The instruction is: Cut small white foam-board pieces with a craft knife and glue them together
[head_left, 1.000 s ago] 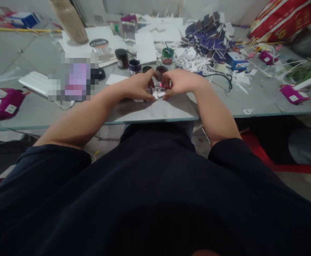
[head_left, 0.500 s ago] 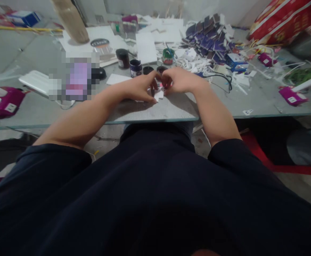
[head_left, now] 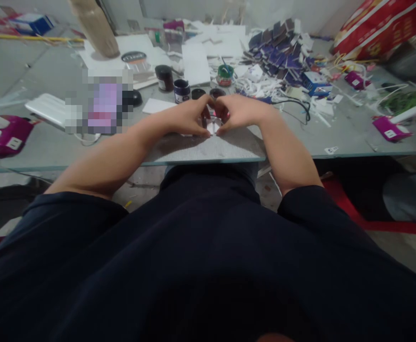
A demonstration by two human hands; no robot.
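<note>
My left hand (head_left: 188,116) and my right hand (head_left: 240,111) meet fingertip to fingertip over the near middle of a grey glass-topped table (head_left: 201,149). Both hands have their fingers curled and pinch a small white piece (head_left: 213,127) held between them just above the tabletop. A bit of red shows between the fingers behind the white piece. Most of the piece is hidden by the fingers. Several small dark jars (head_left: 181,89) stand just beyond my hands.
White sheets (head_left: 195,64) and a pile of purple-and-white packets (head_left: 277,50) lie at the back. A red carton (head_left: 379,23) is far right, magenta pouches (head_left: 1,137) far left and right (head_left: 389,128). A black cable (head_left: 295,102) runs right of my hands.
The hands stayed together over the same spot. The right hand lifted slightly and then came back down, and the white piece shifted a little between the fingers.
</note>
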